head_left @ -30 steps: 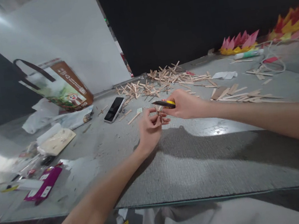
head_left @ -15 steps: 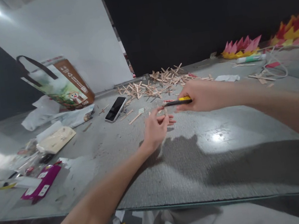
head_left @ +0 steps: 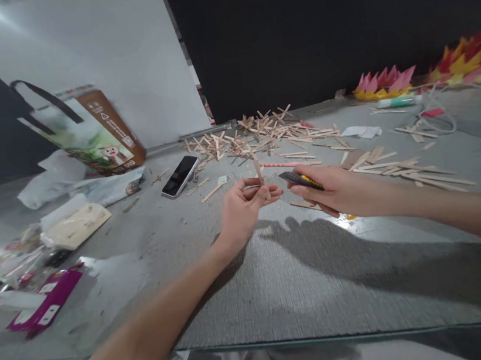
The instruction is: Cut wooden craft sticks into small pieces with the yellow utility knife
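My left hand [head_left: 243, 203] pinches a wooden craft stick [head_left: 258, 169] that stands nearly upright between thumb and fingers. To its right, my right hand [head_left: 328, 189] is closed around a black and yellow utility knife [head_left: 300, 180], whose dark tip points left toward the stick, a small gap apart. Behind the hands lies a red-and-white striped strip [head_left: 287, 164]. Loose craft sticks [head_left: 402, 167] are spread beyond my right forearm. A heap of sticks [head_left: 266, 123], some joined in crosses, sits at the back of the grey table [head_left: 239, 304].
A phone [head_left: 180, 176] lies left of the heap, near a printed carry bag [head_left: 96, 131]. Plastic wrappings and a purple packet [head_left: 50, 299] occupy the left side. At the back right are pink and yellow paper petals [head_left: 385, 81], a glue stick [head_left: 398, 102] and a white cable [head_left: 449, 117].
My right hand with the knife has moved down and back from the left fingertips, uncovering sticks behind it. The stick in my left hand now shows upright. The view has shifted slightly.
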Motion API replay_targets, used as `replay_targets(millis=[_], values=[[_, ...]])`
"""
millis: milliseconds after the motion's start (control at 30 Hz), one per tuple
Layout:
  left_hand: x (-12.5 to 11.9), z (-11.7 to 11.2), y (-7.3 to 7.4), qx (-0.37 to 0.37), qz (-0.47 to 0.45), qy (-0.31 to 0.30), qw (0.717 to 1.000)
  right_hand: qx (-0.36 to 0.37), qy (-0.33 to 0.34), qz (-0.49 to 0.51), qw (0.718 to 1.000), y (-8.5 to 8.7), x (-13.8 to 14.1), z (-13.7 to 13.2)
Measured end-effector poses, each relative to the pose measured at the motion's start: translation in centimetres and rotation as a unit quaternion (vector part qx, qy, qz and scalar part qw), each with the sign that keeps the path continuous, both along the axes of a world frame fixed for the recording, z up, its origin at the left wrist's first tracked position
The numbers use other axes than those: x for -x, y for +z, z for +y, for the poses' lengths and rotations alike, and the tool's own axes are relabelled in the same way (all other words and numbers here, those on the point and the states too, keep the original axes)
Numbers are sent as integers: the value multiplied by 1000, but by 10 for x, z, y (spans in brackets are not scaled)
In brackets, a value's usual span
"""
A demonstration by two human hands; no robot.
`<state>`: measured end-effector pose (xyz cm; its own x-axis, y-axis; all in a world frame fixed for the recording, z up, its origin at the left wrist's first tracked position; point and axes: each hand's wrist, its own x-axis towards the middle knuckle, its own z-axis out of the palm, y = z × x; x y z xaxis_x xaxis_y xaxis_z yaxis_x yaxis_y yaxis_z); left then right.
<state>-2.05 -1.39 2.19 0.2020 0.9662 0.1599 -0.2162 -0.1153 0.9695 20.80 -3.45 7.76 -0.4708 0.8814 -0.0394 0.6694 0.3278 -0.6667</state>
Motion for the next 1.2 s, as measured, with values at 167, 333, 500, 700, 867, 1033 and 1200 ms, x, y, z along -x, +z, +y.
replay_targets(millis=[167, 333, 500, 700, 867, 1033, 1200], values=[[-5, -9, 6, 10, -2, -23, 1000, -33, 19, 72, 997, -4, 6, -4], [-7, -11, 12, 51, -52, -61, 996, -40, -30, 170, 984, -9, 13, 0], [-6, -10, 10, 123, -62, -190, 972, -37, -21, 248, 968, -13, 18, 1], [-12, -14, 2, 72, 12, -224, 972, -69, -52, 193, 977, -10, 22, 5], [-10, -16, -4, -50, 149, -132, 979, -61, -73, 195, 976, -7, 21, 5], [-2, -13, 2, -125, 205, -21, 971, -65, -64, 207, 974, -1, 19, -5], [-1, -14, 7, -130, 211, 7, 969, -46, -16, 98, 994, 4, 23, -17]])
